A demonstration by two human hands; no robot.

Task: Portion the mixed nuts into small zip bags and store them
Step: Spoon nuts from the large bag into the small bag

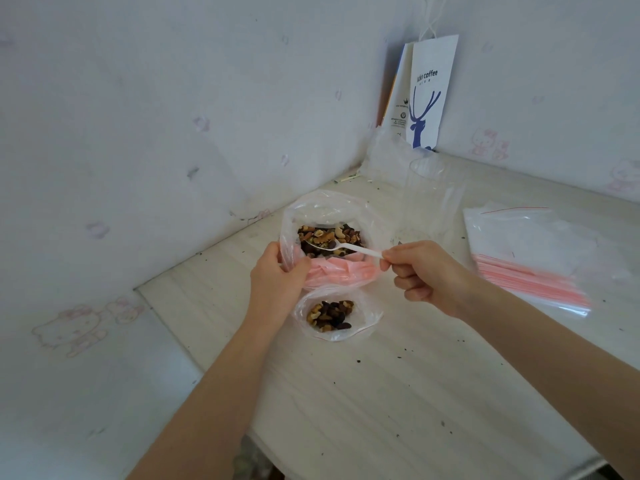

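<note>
Pale tabletop [398,393] in corner. Left hand [277,275] grips large nut bag [325,216] rim; right hand [412,268] pinches white spoon [341,247] in nuts. Small zip bag [337,315] nearer, part-filled; spare bags [526,258] right.

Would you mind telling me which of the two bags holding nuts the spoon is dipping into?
The larger, farther bag, held open by the left hand; the white spoon in the right hand reaches into it. The smaller bag lies nearer, untouched.
</note>
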